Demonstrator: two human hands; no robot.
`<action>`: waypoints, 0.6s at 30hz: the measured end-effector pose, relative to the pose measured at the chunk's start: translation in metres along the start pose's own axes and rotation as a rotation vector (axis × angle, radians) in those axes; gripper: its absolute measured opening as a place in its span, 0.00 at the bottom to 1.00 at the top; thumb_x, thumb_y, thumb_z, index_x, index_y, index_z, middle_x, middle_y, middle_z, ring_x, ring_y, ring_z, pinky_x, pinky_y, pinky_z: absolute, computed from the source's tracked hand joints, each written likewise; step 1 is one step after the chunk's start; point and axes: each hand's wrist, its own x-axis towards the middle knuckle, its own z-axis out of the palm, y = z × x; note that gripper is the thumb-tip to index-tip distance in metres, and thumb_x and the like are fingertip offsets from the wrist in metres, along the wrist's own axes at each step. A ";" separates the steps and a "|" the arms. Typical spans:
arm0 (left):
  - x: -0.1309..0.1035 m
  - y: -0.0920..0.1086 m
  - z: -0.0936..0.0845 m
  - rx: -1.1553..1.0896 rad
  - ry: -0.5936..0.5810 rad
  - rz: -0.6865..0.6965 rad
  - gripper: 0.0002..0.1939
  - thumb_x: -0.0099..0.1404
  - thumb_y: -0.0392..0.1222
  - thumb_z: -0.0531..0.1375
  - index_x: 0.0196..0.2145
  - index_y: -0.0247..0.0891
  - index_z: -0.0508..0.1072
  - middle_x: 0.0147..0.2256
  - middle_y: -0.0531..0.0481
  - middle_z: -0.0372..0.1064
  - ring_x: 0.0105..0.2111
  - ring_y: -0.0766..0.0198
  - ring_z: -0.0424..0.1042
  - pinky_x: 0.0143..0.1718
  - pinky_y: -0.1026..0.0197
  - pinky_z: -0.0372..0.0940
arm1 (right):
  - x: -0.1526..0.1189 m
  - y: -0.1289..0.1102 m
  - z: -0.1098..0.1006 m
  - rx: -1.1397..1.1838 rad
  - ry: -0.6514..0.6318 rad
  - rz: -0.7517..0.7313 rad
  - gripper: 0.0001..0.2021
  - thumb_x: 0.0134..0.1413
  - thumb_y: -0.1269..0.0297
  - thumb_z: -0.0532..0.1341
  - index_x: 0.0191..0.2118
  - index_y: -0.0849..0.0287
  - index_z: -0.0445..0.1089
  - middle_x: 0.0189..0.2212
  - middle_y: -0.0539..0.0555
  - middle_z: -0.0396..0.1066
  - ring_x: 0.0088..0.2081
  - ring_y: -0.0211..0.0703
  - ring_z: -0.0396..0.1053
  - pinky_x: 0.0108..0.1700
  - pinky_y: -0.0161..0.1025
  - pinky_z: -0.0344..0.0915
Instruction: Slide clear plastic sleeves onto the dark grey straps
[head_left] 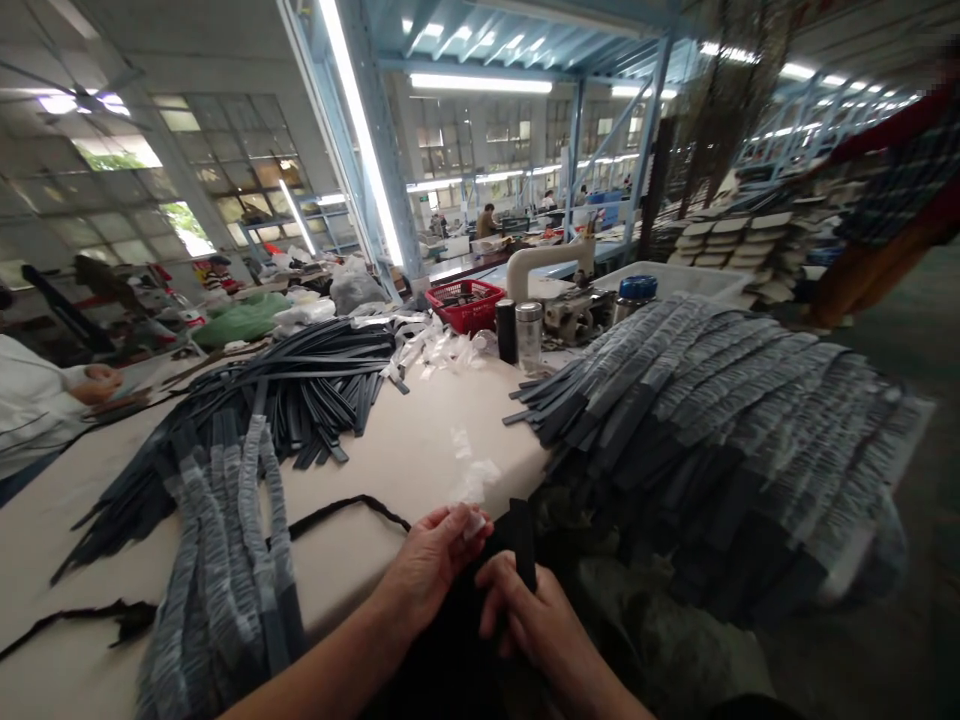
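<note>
"So, how far along are you?"

"Partway, I'd judge. The heap of strips on my right [712,400] is mostly covered in crinkled clear film, and so is the bunch of strips [225,560] on the near left of the table [405,415]. Those look done. The pile of dark strips [322,380] behind that bunch shows no film that I can make out, so I'd count it as left."

"And your hands?"

"My left hand [435,555] pinches a small whitish scrap [474,525] between its fingertips. My right hand [536,605] is curled round a dark strip [520,530], its lower fingers loosely bent. The two hands are near each other, but apart."

"Where exactly is that strip, and which way does it point?"

"Just off the table's near edge, in front of me, with the heap over to its right. The free end points up and away from me, leaning slightly left, and the long axis follows that line. What shows of it looks bare. The lower part is hidden by my hand, so I can't tell how far it runs or whether anything covers it there."
</note>
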 end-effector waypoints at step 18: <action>-0.002 -0.005 0.006 0.137 -0.116 -0.050 0.11 0.60 0.43 0.66 0.33 0.30 0.77 0.30 0.46 0.76 0.27 0.66 0.73 0.32 0.65 0.68 | -0.003 -0.010 -0.012 -0.117 -0.021 -0.092 0.28 0.59 0.39 0.52 0.29 0.63 0.69 0.19 0.51 0.68 0.21 0.35 0.63 0.22 0.30 0.60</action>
